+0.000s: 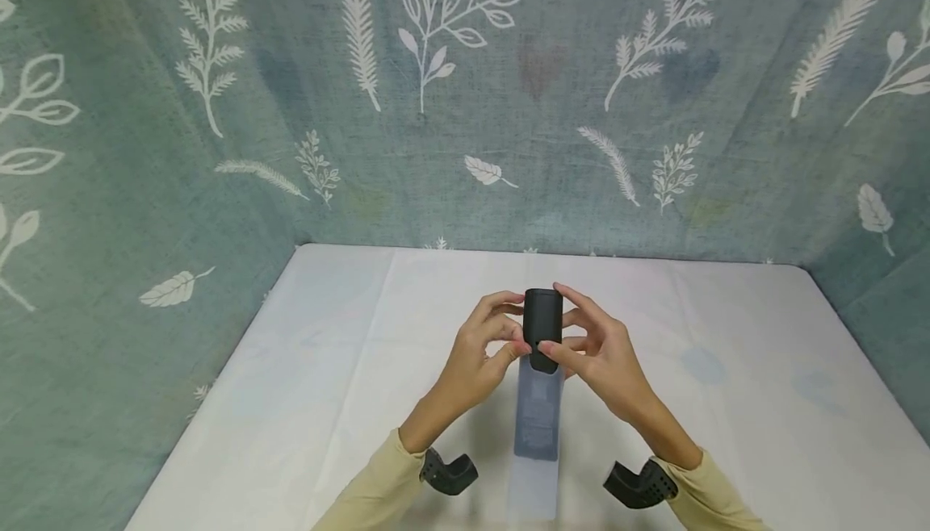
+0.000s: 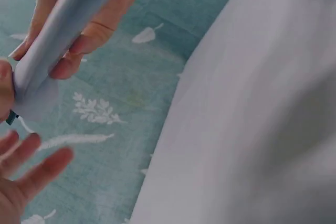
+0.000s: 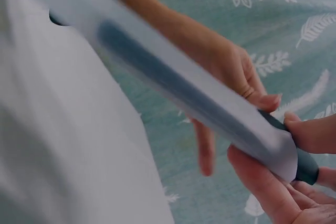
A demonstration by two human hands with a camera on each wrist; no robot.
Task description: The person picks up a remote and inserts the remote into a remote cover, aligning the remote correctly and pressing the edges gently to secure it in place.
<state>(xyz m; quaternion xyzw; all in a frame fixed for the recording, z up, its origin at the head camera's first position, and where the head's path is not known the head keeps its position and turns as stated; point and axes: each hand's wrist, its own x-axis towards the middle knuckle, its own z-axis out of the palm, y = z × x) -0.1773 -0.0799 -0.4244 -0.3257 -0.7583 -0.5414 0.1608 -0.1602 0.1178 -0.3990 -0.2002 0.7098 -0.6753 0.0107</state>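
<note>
I wore pale yellow sleeves (image 1: 374, 482); the oblong object (image 1: 542, 317) was black, the bag (image 1: 537, 426) translucent blue-grey, the desk (image 1: 283, 418) white, the backdrop (image 1: 407, 192) grey-teal with white leaf sprigs.

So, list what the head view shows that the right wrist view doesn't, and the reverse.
Head only: the right arm's pale-yellow fabric sleeve and curved black wrist mount. Right wrist only: the rounded end of the long translucent bluish strip. Both: that strip, the black cylindrical object, left hand, right hand, white table, teal leaf-patterned cloth.

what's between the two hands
The head view shows the black piece and one end of the translucent sleeve between the left hand and right hand.
</note>
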